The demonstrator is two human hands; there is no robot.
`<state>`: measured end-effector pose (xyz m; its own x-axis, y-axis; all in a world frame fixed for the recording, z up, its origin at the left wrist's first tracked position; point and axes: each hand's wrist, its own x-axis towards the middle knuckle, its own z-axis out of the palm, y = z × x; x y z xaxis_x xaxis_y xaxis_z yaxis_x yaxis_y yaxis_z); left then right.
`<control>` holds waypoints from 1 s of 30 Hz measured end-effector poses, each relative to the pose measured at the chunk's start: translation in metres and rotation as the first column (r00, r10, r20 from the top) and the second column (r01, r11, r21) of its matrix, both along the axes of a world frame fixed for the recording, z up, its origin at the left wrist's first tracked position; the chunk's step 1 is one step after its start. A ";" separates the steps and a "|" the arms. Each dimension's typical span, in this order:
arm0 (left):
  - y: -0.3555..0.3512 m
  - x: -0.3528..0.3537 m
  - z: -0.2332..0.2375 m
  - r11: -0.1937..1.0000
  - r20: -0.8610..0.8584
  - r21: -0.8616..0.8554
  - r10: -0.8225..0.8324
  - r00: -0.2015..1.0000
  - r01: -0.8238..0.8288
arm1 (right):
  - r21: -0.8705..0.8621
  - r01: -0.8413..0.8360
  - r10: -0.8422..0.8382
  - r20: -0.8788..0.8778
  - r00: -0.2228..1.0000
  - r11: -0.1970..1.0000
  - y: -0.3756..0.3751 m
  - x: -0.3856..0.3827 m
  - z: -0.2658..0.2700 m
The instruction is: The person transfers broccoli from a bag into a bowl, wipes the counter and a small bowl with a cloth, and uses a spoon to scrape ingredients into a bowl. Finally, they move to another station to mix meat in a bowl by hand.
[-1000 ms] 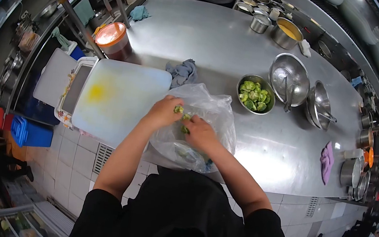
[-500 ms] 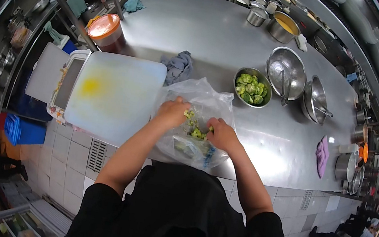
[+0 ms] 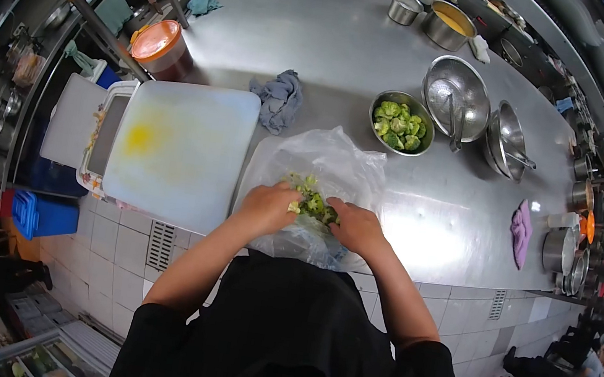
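Observation:
A clear plastic bag [image 3: 353, 157] lies spread on the steel table near its front edge, with green broccoli pieces [image 3: 314, 204] on it. My left hand [image 3: 269, 207] is at the left side of the pieces, its fingers curled against them. From the right, my right hand [image 3: 355, 226] touches the same pile, fingers bent around its edge. Whether either hand grips a piece is hard to make out. A steel bowl [image 3: 372, 138] of larger broccoli florets [image 3: 400, 126] stands behind the bag, to the right.
Left of the bag is a white cutting board [image 3: 191, 150] with a yellow stain. A grey cloth [image 3: 277, 100] lies behind. Metal bowls [image 3: 452, 78] with utensils, a purple cloth [image 3: 520, 233] and an orange-lidded container [image 3: 157, 41] stand or lie farther off.
Both hands have moved down toward the front edge and closer in around the broccoli pieces. The pieces are now gathered in a denser pile, and the bag's front part is more folded. The view has shifted slightly.

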<state>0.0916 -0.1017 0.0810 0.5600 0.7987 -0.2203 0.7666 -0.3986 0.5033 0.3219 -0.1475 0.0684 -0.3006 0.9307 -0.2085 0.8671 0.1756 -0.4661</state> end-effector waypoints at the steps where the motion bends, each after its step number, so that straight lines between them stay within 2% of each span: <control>1: -0.001 -0.002 0.002 0.999 -0.049 0.005 -0.046 0.998 0.047 | 0.000 -0.001 0.001 -0.001 1.000 1.000 0.001 -0.001 -0.003; 2: -0.003 -0.004 0.006 0.999 -0.049 0.006 -0.045 0.998 0.045 | -0.002 0.013 -0.013 0.000 1.000 1.000 0.003 -0.001 -0.010; 4: -0.007 -0.009 0.016 0.956 -0.250 -0.179 -0.271 0.929 0.231 | -0.005 0.020 -0.020 0.003 1.000 1.000 0.005 -0.001 -0.011; 6: -0.012 -0.016 0.027 0.942 -0.256 -0.238 -0.295 0.921 0.236 | 0.119 0.091 -0.090 -0.015 0.996 0.989 0.005 -0.004 -0.009; 8: -0.017 -0.021 0.027 0.923 -0.258 -0.301 -0.320 0.912 0.239 | 0.083 0.078 -0.076 -0.033 0.997 0.993 -0.001 -0.009 -0.003; 11: -0.022 -0.024 0.020 0.940 -0.253 -0.273 -0.275 0.928 0.204 | 0.015 0.049 -0.049 -0.009 0.999 0.999 -0.009 -0.021 0.016; 13: -0.026 -0.018 0.014 0.999 -0.071 0.000 -0.036 0.997 0.036 | -0.028 0.036 -0.035 0.034 0.999 0.999 -0.014 -0.023 0.018; 15: -0.025 -0.011 0.006 0.999 -0.041 0.018 -0.031 0.999 0.032 | -0.166 0.035 -0.025 0.063 0.998 0.985 -0.016 -0.021 0.014; 16: -0.026 -0.007 0.003 0.999 -0.012 0.038 -0.028 1.000 0.028 | -0.167 0.028 -0.018 0.064 0.998 0.986 -0.017 -0.020 0.012; 19: -0.033 0.004 -0.004 0.998 -0.101 -0.010 -0.058 0.993 0.057 | -0.157 0.042 -0.037 0.035 0.999 0.987 -0.020 -0.014 0.005; 22: -0.040 0.007 -0.012 0.997 -0.159 0.023 -0.071 0.985 0.076 | -0.143 0.126 -0.118 0.060 0.991 0.982 -0.022 -0.012 -0.001; 25: -0.045 0.018 -0.009 0.997 -0.260 -0.015 -0.080 0.962 0.079 | -0.052 0.124 -0.123 0.037 0.992 0.991 -0.023 -0.015 -0.006; 27: -0.045 0.021 -0.014 0.996 -0.250 -0.007 -0.089 0.964 0.091 | -0.062 0.097 -0.091 0.094 0.991 0.993 -0.021 -0.019 -0.007; 29: -0.040 0.023 -0.017 0.995 -0.240 0.008 -0.098 0.966 0.103 | -0.065 0.102 -0.097 0.082 0.992 0.993 -0.017 -0.015 -0.008; 30: -0.035 0.021 -0.015 0.997 -0.220 -0.039 -0.071 0.973 0.064 | -0.077 0.106 -0.101 0.068 0.993 0.991 -0.014 -0.013 -0.009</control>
<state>0.1125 -0.1364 0.0655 0.5471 0.7512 -0.3692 0.8321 -0.4401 0.3376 0.3089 -0.1620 0.0595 -0.1874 0.9356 -0.2993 0.9072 0.0480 -0.4179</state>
